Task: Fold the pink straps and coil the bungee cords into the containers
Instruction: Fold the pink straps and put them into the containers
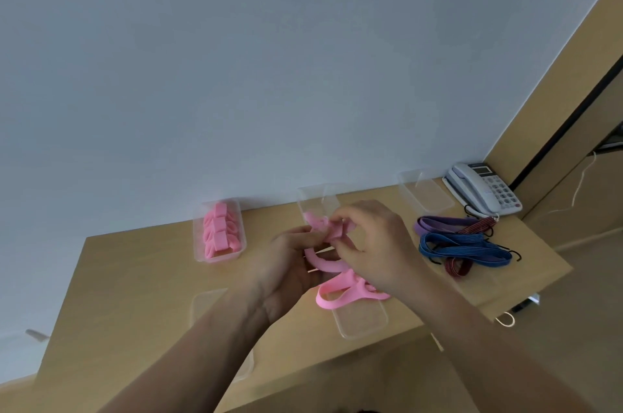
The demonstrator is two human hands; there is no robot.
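The wooden table [135,277] is holding everything, and the phone [482,190] is sitting at its far right corner. Left of the phone and nearer the person, the left hand [290,264] is gripping the loop of a pink strap [323,266], and the right hand [374,244] is pinching its folded end. I think the fold is going best if the layers are lying flat and even, and are being pinched tight until the bundle is resting in the second empty box [312,193] left of the phone. The bungee cords [462,244] are lying just in front of the phone. Far left of the phone, a full box [198,240] is holding folded straps. The phone keys are looking too small to read, and no other writing is showing.
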